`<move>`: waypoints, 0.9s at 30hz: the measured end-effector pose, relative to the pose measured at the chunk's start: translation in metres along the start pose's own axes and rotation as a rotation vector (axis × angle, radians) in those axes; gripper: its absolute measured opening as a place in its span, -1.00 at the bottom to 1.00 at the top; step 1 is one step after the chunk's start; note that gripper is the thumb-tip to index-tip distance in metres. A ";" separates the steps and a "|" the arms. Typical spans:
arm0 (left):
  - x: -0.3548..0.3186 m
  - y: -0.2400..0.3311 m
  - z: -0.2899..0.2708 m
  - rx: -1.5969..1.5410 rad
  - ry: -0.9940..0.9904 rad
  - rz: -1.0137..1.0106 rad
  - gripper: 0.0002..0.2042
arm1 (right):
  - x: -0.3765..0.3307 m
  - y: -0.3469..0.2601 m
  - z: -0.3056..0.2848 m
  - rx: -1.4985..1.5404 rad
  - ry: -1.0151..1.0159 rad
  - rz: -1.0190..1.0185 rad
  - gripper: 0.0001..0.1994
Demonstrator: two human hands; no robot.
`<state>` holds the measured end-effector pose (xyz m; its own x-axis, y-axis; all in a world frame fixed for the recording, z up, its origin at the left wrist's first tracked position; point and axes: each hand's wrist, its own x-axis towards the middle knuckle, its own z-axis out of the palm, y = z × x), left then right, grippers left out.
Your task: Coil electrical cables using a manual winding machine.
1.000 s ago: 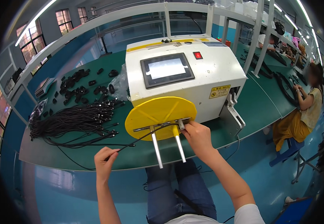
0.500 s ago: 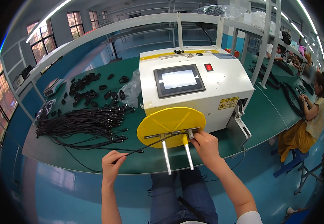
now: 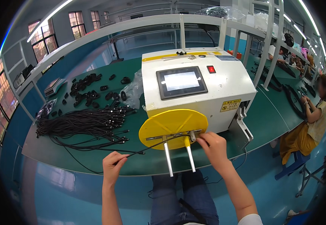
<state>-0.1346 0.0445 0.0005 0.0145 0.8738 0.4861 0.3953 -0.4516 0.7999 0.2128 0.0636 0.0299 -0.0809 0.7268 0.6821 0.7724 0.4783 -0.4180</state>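
Green tabletop (image 3: 46, 148), cable (image 3: 153, 145) aslant rightward

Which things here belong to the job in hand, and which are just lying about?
In the job, it seems:
Black cable, held in the left hand, crossing the yellow disc
Right hand at the grey peg
White machine
Pile of similar cables

Apparently just lying about:
Loose black pieces
Clear plastic bag
Small bits atop the machine

Dark-framed windows (image 3: 42, 34) line the grey wall (image 3: 63, 30) at the upper left. Tubular ceiling lights (image 3: 49, 20) run at upper left and right. Glossy blue flooring (image 3: 73, 202) extends along the bottom.
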 end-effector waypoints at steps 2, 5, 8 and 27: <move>0.000 0.001 0.000 -0.018 -0.003 -0.010 -0.84 | 0.000 0.002 -0.008 0.034 0.060 0.034 -0.89; 0.001 0.002 0.000 -0.013 0.001 -0.011 -0.84 | -0.001 0.004 -0.014 0.044 0.075 0.051 -0.90; 0.001 0.003 0.000 -0.007 0.005 -0.012 -0.83 | -0.005 0.009 -0.014 0.039 0.074 0.060 -0.90; 0.007 0.073 0.020 0.323 -0.099 0.329 -0.68 | -0.032 0.024 -0.005 0.028 -0.013 0.109 -0.90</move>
<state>-0.0877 0.0214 0.0553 0.2679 0.7136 0.6473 0.6205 -0.6418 0.4507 0.2372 0.0495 0.0015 -0.0061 0.7815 0.6239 0.7592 0.4097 -0.5057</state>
